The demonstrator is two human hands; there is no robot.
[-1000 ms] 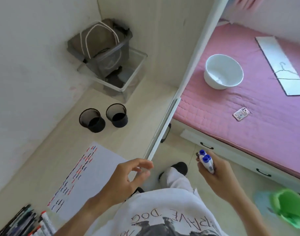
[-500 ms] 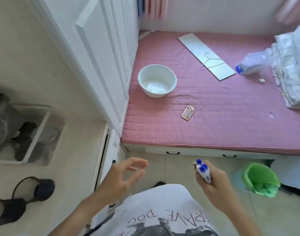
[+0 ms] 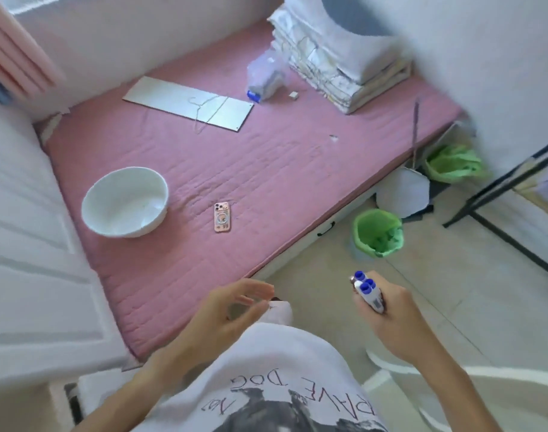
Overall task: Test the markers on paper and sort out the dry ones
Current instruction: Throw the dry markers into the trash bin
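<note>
We hold our right hand (image 3: 391, 319) clamped around a small bundle of blue-capped markers (image 3: 367, 293), caps up, above the floor by the pink bed (image 3: 266, 169). Our left hand (image 3: 226, 313) hangs empty, fingers loosely spread and curled, touching nothing, well apart from the right.

markers (image 3: 367, 293) | bundle, blue caps up | white barrels, tilted | gripped in right fist, above floor
</note>
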